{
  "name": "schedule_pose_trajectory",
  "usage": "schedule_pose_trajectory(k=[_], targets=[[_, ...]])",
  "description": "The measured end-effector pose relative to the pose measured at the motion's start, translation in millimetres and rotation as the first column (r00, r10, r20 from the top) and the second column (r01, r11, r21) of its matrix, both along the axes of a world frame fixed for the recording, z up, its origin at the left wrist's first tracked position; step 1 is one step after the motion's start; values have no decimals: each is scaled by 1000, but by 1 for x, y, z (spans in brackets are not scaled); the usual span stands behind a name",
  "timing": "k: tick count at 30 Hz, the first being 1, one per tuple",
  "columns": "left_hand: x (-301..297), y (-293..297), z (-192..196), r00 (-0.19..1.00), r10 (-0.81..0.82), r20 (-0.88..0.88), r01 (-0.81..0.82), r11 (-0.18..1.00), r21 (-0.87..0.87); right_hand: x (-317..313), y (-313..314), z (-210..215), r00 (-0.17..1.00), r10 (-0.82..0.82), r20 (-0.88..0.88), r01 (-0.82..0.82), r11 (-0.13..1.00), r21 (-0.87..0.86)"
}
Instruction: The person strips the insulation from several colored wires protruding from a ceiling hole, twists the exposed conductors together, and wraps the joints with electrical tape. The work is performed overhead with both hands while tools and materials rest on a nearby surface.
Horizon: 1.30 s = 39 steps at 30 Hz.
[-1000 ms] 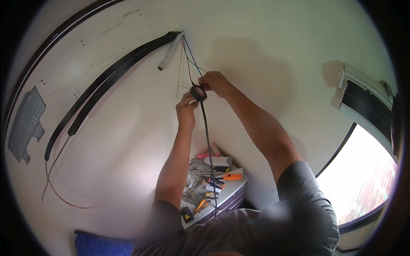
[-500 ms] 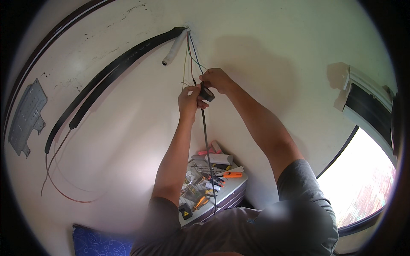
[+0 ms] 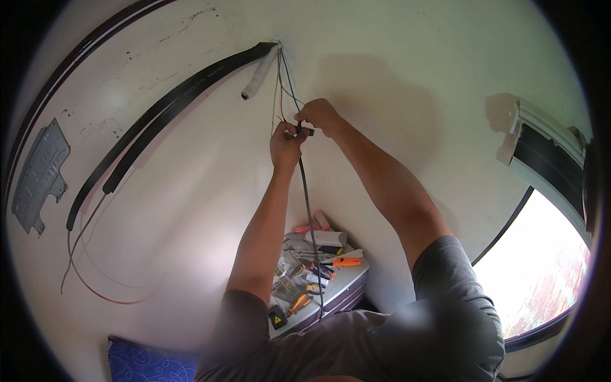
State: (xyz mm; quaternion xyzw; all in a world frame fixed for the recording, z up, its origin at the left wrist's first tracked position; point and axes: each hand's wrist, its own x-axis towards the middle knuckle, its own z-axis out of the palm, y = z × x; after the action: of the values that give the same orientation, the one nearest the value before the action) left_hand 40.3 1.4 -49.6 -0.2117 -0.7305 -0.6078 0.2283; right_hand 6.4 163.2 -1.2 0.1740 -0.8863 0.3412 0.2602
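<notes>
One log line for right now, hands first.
left hand: at black tape roll | right hand: at coloured wires | dark cable: hanging below hands | tools: on cabinet top

Pale-topped drawer cabinet (image 3: 349,274), on it orange-handled pliers (image 3: 296,304), black-and-yellow box (image 3: 277,318), orange-handled tool (image 3: 346,261), jumbled tools (image 3: 305,255).

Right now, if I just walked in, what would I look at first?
Probably the left hand and right hand, close together in the middle at a dark cable, below thin wires. Then maybe the fat black tubes curving along the wall on the left, and the bright window on the right.
</notes>
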Motion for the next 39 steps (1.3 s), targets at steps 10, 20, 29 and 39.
schedule_pose_trajectory(k=[10,20,29,39], targets=[[8,-7,-14,849,426,-311,-503,832,-233,1,-13,-3,906,295,304,-5,724,-690],[-16,-36,-22,994,37,-104,-36,999,13,-91,-2,-71,938,322,-128,-344,818,-461],[-11,-28,1,956,-282,86,136,680,721,-114,-1,-83,898,285,-336,-423,768,-481],[-15,-38,-5,812,-583,28,325,493,807,-46,-14,-54,881,471,-42,-212,314,-925]])
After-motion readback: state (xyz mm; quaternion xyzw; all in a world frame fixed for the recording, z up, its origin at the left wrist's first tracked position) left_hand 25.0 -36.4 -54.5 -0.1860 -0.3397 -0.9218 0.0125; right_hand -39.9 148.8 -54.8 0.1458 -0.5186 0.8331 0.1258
